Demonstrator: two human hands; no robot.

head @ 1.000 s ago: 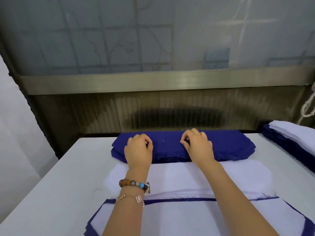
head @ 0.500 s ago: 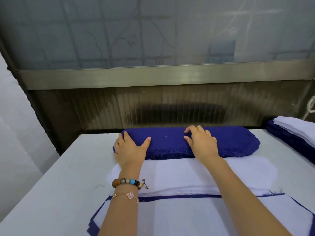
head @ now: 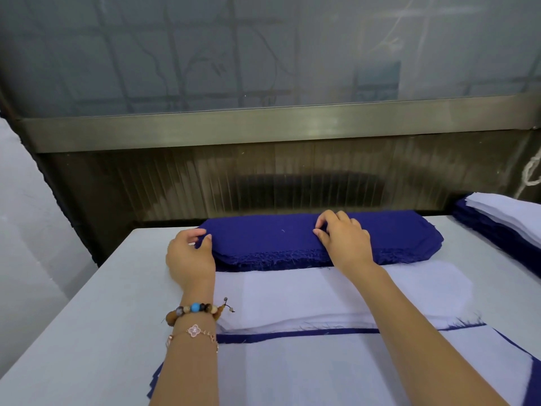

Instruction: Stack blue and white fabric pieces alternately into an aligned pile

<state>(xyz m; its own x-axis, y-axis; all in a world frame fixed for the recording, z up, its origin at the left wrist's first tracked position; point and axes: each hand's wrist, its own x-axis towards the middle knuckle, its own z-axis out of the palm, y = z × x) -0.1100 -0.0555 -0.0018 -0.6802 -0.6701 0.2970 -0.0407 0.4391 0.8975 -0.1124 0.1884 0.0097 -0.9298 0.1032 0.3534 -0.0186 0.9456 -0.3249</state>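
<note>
A thick pile of blue fabric pieces (head: pixel 263 238) lies across the far part of the white table (head: pixel 96 312). My left hand (head: pixel 190 256) is at the pile's left end, thumb and fingers pinching the top blue piece's corner. My right hand (head: pixel 342 241) rests on top of the pile near its middle, fingertips curled on the top piece. In front of the blue pile lies a pile of white fabric pieces (head: pixel 307 294). Nearest me is the alternating blue and white stack (head: pixel 307 370), white piece on top, blue edges showing.
Another stack of blue pieces with white pieces on top (head: pixel 503 221) sits at the table's far right. A metal rail (head: pixel 278 127) and a ribbed panel rise directly behind the table. A white cord (head: pixel 531 174) hangs at the right edge.
My left hand has slid left from the pile's top to its left end and pinched the corner. My right hand has curled its fingertips on the top piece.
</note>
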